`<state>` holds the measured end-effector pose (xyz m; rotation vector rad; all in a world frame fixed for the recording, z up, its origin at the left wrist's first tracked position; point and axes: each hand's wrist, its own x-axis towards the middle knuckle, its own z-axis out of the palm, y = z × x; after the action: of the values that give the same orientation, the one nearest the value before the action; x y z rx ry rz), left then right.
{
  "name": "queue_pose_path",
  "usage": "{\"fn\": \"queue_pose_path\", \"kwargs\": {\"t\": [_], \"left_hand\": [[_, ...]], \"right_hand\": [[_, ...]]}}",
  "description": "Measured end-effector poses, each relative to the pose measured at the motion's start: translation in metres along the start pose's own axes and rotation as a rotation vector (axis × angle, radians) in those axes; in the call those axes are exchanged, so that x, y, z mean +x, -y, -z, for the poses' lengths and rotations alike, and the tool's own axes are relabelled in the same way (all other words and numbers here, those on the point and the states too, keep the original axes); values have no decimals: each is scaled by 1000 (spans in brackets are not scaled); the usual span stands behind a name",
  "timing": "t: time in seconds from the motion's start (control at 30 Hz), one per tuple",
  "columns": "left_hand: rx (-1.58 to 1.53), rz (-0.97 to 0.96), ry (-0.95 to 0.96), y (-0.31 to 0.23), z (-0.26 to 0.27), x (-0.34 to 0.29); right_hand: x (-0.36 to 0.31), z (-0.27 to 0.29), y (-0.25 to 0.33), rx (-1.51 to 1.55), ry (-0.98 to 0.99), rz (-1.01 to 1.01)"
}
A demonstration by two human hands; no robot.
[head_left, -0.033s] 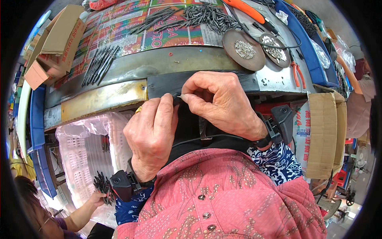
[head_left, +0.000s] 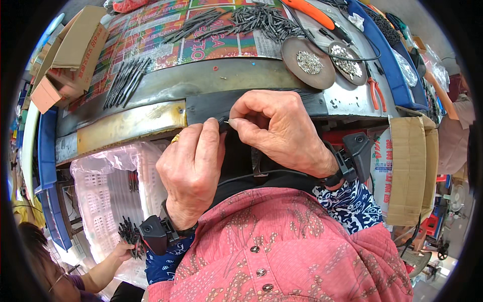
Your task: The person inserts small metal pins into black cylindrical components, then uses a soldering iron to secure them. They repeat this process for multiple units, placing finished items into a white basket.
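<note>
At the near edge of the metal tabletop [head_left: 151, 90], the left hand [head_left: 193, 173] and the right hand [head_left: 279, 131] meet fingertip to fingertip, each grip pressed together on a thin dark pin [head_left: 225, 121] between them, round dishes [head_left: 308, 63] of small metal bits beyond.

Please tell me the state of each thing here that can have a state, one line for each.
Left hand: pinched shut on small dark part.
Right hand: pinched shut on thin pin.
Round dishes: holding small metal pieces.
Cardboard box: flaps open.
Pliers: lying flat, unused.
</note>
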<state>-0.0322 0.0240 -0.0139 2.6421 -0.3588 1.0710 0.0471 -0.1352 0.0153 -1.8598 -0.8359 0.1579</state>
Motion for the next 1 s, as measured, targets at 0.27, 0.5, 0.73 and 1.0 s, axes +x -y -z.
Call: {"fn": "queue_pose_path", "kwargs": {"t": [0.27,0.5,0.73,1.0], "left_hand": [[64,-73,1,1,-2,-2],[83,-104,3,1,-4,-4],[25,-56,-14,1,-7,-3],[-69,23,14,-2,-7,-3]], "right_hand": [[3,1,4,-89,2,-7],[7,-1,8,-180,6,-46],[8,-1,5,-170,-8,-65],[-4,-8,1,-176,-91,43]]}}
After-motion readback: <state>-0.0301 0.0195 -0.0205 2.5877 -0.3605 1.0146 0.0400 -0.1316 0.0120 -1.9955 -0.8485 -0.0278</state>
